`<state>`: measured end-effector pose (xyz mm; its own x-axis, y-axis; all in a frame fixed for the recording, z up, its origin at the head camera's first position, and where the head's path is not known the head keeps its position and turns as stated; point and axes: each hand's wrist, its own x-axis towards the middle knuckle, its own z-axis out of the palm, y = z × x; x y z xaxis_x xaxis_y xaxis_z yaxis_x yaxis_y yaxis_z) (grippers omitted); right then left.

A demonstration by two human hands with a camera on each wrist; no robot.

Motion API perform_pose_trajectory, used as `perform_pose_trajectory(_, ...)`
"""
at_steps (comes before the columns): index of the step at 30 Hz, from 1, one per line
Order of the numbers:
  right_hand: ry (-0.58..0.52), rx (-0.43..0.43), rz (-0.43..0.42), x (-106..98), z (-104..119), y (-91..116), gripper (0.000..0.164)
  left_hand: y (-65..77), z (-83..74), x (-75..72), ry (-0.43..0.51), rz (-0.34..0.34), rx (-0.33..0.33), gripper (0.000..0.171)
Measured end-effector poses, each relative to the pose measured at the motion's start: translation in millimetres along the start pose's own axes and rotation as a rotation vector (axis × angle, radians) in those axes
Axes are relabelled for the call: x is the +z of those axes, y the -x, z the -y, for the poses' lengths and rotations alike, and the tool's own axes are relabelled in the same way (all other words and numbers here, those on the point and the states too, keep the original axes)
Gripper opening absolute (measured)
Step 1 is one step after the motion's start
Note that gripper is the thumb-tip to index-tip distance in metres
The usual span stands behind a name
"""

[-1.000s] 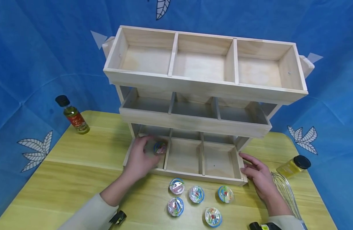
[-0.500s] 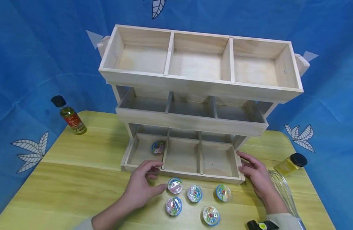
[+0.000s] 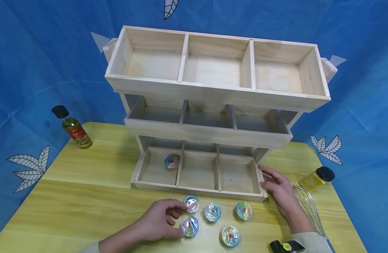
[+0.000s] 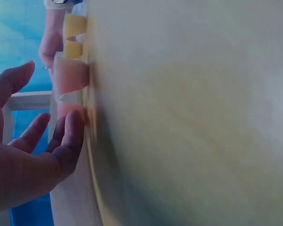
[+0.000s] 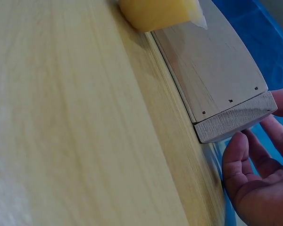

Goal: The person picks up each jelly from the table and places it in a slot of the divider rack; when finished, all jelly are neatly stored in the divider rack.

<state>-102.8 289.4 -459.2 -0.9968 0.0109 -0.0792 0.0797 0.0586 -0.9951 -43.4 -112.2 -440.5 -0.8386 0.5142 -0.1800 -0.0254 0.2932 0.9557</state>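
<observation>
My left hand [image 3: 160, 218] is low over the table with thumb and fingers apart, beside two jelly cups at the left of the group. Its forefinger reaches the rear jelly cup [image 3: 191, 203], and its thumb is right at the front jelly cup [image 3: 190, 226]. Pinkish contents show through a cup [image 4: 73, 75] in the left wrist view. One more jelly cup [image 3: 171, 161] sits in the bottom tier's left compartment of a three-tier wooden rack [image 3: 194, 133]. My right hand [image 3: 278, 191] rests against that tier's right end, fingers touching the wood [image 5: 236, 117].
Further jelly cups lie on the table: one in the middle [image 3: 212, 212], one at right [image 3: 244, 211] and one in front [image 3: 230, 236]. A whisk [image 3: 307, 207] and a yellow jar [image 3: 315, 178] are beyond my right hand. An oil bottle [image 3: 75, 130] stands at the left.
My left hand has let go of a jelly cup in the bottom left compartment. It has come back toward the table cups. My right hand stays at the rack's end.
</observation>
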Motion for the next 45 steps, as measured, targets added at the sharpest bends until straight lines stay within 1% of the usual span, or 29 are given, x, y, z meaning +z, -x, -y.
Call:
perform_pose_trajectory(4,0.001,0.000,-0.002,0.0,0.4,-0.1,0.053,-4.3,2.9,3.1,0.011,0.045,0.018,0.055)
perform_pose_trajectory(7,0.005,0.000,-0.001,0.0,0.3,0.2,0.053,-6.4,4.1,5.8,0.020,0.053,0.033,0.055)
perform_pose_trajectory(11,0.007,0.000,0.003,0.2,0.3,0.4,0.053,-6.9,5.3,10.2,0.035,0.055,0.033,0.054)
perform_pose_trajectory(17,-0.002,-0.002,0.001,0.6,0.2,-0.1,0.053,-6.3,6.0,15.9,0.037,0.041,0.014,0.051)
perform_pose_trajectory(22,0.003,-0.004,0.001,1.0,0.5,0.0,0.053,-5.5,6.2,18.7,0.043,0.029,0.008,0.049)
perform_pose_trajectory(27,0.002,-0.010,0.001,0.8,-0.3,0.1,0.052,-5.0,9.9,20.8,0.061,0.023,0.010,0.048)
perform_pose_trajectory(35,0.012,-0.007,-0.002,0.1,-1.0,-0.6,0.052,-2.7,16.3,18.9,0.118,0.018,0.017,0.050)
perform_pose_trajectory(40,0.019,-0.009,-0.001,-0.3,-1.0,-0.5,0.052,-1.2,17.2,16.0,0.118,0.016,0.011,0.049)
perform_pose_trajectory(45,0.028,-0.006,0.001,-1.0,-1.1,-0.7,0.053,2.5,17.4,8.6,0.119,0.027,-0.010,0.048)
